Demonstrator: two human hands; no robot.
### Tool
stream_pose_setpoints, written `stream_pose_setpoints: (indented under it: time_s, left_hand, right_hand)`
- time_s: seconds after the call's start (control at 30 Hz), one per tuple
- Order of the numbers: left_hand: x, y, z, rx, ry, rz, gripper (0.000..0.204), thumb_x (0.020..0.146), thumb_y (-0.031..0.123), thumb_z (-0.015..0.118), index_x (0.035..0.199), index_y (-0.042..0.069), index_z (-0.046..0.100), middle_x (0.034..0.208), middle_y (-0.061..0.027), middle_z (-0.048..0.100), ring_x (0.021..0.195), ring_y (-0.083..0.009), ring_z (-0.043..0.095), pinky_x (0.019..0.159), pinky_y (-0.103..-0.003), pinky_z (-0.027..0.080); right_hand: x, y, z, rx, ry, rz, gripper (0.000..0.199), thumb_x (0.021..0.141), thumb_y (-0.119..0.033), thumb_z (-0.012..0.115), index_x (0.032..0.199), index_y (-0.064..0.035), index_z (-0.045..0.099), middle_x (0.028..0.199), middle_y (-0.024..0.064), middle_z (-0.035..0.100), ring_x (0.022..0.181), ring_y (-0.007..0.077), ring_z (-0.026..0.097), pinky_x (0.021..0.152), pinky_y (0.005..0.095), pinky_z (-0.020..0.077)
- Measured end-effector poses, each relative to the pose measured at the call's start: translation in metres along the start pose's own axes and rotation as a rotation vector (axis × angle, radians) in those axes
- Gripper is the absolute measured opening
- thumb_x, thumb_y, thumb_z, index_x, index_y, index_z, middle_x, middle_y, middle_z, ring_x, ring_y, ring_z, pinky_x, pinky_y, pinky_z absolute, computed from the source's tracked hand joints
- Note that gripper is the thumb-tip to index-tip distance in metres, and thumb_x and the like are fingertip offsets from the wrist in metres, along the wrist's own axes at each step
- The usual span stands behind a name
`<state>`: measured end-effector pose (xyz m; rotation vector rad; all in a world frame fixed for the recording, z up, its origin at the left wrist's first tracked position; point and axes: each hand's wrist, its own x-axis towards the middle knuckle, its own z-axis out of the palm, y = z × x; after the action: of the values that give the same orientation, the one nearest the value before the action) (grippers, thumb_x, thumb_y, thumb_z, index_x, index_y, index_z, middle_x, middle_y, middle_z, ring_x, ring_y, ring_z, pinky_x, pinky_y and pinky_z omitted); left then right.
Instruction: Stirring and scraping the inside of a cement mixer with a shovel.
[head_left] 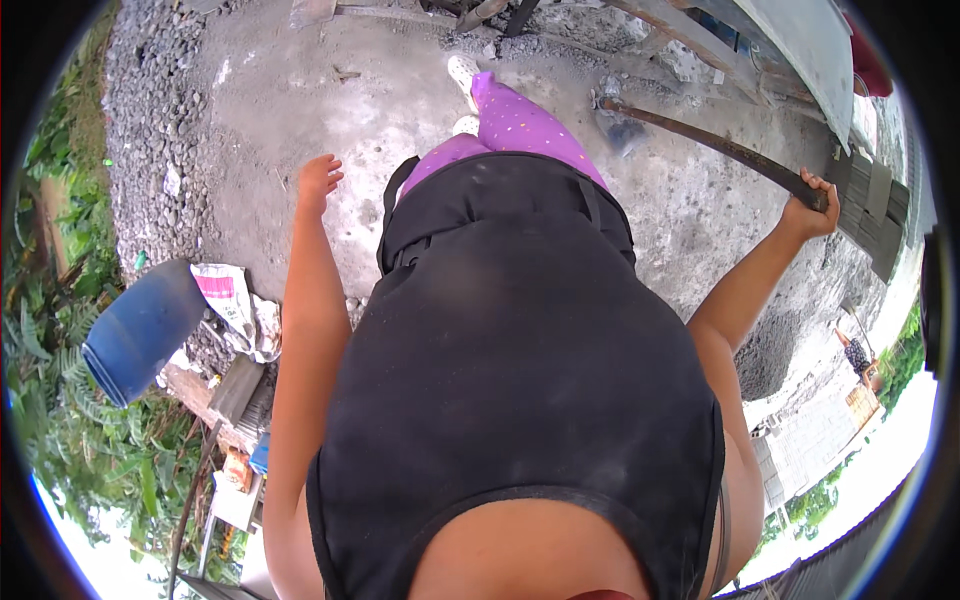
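My right hand [812, 208] is closed around the upper end of a hoe's long dark wooden handle [715, 142]. The handle slants away to the left, down to the ground. At its far end the grey blade [622, 132] rests on the concrete, somewhat blurred. Out to the left, my left hand [320, 182] hangs in the air with nothing in it, its fingers slightly apart. Between the two hands are my dark apron-like top and purple trousers [530, 122], with a light shoe [464, 78] stepping forward.
Grey gravel [160, 130] borders the concrete ground [280, 90] on the left. A blue barrel [145, 330] lies there beside a white sack [228, 298]. Wooden beams [690, 40] and a pale sheet [795, 45] stand at the far right. Another person [857, 355] appears at the right rim.
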<state>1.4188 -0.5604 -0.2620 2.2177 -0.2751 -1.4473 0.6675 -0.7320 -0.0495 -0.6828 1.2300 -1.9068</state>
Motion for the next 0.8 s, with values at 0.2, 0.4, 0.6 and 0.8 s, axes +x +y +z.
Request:
stream_pose_setpoints:
  time_s: [0.2, 0.4, 0.6, 0.8]
  left_hand:
    - [-0.015, -0.033, 0.052, 0.012, -0.222, 0.035, 0.033, 0.087, 0.024, 0.046, 0.111, 0.004, 0.055, 0.1, -0.0082, 0.062, 0.082, -0.0183, 0.061, 0.074, -0.03, 0.045]
    - [-0.006, -0.082, 0.032, 0.205, -0.319, 0.054, 0.03, 0.083, 0.021, 0.053, 0.104, 0.002, 0.06, 0.09, -0.0083, 0.062, 0.068, -0.0152, 0.057, 0.058, -0.027, 0.042]
    - [0.007, -0.101, -0.002, 0.264, -0.214, 0.005, 0.035, 0.083, 0.024, 0.05, 0.111, 0.005, 0.055, 0.096, -0.009, 0.064, 0.072, -0.0165, 0.06, 0.058, -0.027, 0.041]
    - [0.013, -0.078, 0.021, 0.192, -0.272, -0.05, 0.036, 0.082, 0.026, 0.05, 0.111, 0.005, 0.055, 0.096, -0.0084, 0.064, 0.072, -0.0159, 0.061, 0.059, -0.027, 0.041]
  right_hand:
    - [0.001, 0.001, -0.003, -0.015, -0.004, -0.016, 0.019, 0.075, -0.015, 0.052, 0.064, 0.0, 0.056, 0.062, 0.0162, 0.051, 0.062, 0.0272, 0.05, 0.077, 0.0491, 0.0413]
    - [0.007, 0.004, -0.009, 0.019, 0.039, -0.04, 0.017, 0.072, -0.015, 0.053, 0.063, -0.0011, 0.055, 0.059, 0.0153, 0.051, 0.059, 0.0261, 0.05, 0.076, 0.0483, 0.0417]
    - [0.002, 0.006, 0.007, 0.023, 0.063, -0.044, 0.016, 0.07, -0.015, 0.055, 0.062, -0.0015, 0.053, 0.061, 0.0155, 0.052, 0.059, 0.0268, 0.051, 0.075, 0.0483, 0.0424]
    - [-0.018, 0.009, 0.028, -0.009, 0.079, -0.079, 0.014, 0.07, -0.012, 0.056, 0.064, 0.0006, 0.054, 0.062, 0.0155, 0.052, 0.06, 0.0273, 0.052, 0.074, 0.0485, 0.0455]
